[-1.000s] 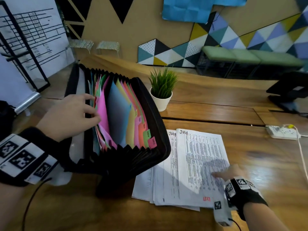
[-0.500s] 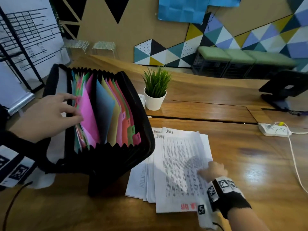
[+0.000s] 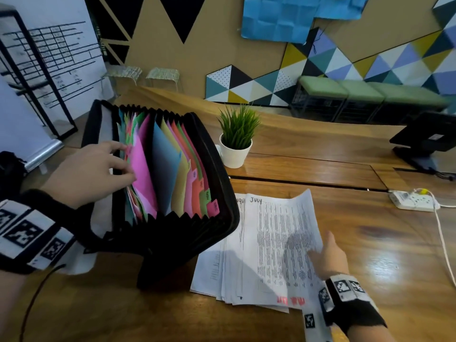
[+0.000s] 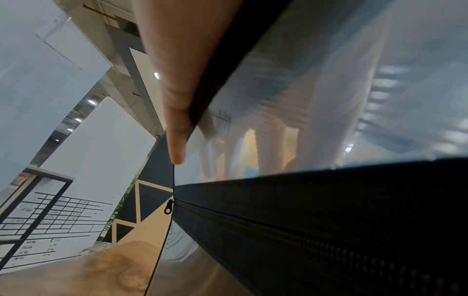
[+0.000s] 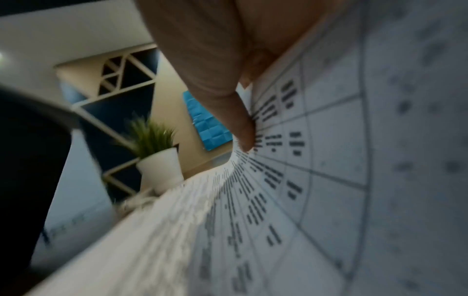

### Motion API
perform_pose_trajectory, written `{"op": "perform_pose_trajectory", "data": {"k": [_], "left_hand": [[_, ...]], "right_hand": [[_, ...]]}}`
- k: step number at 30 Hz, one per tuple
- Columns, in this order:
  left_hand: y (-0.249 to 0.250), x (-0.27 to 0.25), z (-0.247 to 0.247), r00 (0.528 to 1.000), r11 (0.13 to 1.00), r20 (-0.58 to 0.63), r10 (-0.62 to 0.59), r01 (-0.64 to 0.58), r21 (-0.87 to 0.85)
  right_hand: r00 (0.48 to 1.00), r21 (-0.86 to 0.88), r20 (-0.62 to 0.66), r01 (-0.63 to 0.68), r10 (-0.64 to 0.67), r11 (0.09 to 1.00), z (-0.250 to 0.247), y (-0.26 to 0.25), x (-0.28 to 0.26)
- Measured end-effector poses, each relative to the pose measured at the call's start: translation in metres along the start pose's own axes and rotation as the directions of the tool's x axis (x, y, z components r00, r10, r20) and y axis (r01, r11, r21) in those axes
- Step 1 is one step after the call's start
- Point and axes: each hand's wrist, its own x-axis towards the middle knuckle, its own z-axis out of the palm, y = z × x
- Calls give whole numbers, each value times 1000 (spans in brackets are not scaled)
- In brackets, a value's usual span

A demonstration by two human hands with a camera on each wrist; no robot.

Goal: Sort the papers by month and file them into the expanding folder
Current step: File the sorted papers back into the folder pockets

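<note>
From the head camera, the black expanding folder (image 3: 172,233) stands open on the wooden table (image 3: 370,243); the left hand (image 3: 86,171) curls its fingers onto the pink divider (image 3: 142,174). Just right, touching its base, lies the paper stack (image 3: 266,248), top sheet marked July, its right edge lifted by the right hand (image 3: 328,255). A potted plant (image 3: 237,139) stands behind, a power strip (image 3: 412,201) well right. The left wrist view shows a thumb (image 4: 174,112) on the folder's black edging. The right wrist view shows a thumb (image 5: 238,120) pinching the curled sheet.
</note>
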Motion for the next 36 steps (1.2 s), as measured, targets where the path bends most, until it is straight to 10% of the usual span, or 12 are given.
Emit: {"op": "perform_pose_trajectory", "data": {"k": [7,15,25,36], "left_hand": [[10,-1,-3,999,999,23,-25,26,-47],[12,-4,-5,1000,997,-2,6,-6,-80],[18,-1,-15,1000,1000,-17,13,-14,-28],[18,10,-18,994,1000,107,-3,0,31]], "right_hand": [[983,147,-129,153,-134,977,-72,-30,-19],[818,277,-353,555,-454,784,-192,-125,-27],[632,-32,-270,749,-727,662,-149,-297,-75],[654,-181,-10,742,-756,645,-91,-313,-122]]}}
